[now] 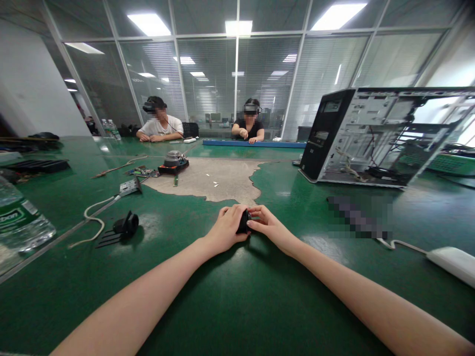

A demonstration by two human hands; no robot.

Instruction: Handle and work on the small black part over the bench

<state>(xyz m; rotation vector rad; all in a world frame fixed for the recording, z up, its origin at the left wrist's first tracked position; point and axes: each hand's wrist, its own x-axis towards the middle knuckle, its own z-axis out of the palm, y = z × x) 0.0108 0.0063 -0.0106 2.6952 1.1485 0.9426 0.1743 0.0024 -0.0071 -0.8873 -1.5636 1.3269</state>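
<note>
Both hands meet over the green table (230, 296), just in front of a bare, ragged-edged patch. My left hand (228, 227) is closed round a small black object (244, 222), covering much of it from the left and above. From the right, the bent fingers and thumb of my right hand (265, 222) close on the same black object. Its exact shape is hidden by the fingers.
An open computer case (334, 138) stands at the right, near a white power strip (452, 264). A black fan part (126, 225), a metal bracket (129, 186) and a water bottle (22, 217) are at left. Two people sit across the table.
</note>
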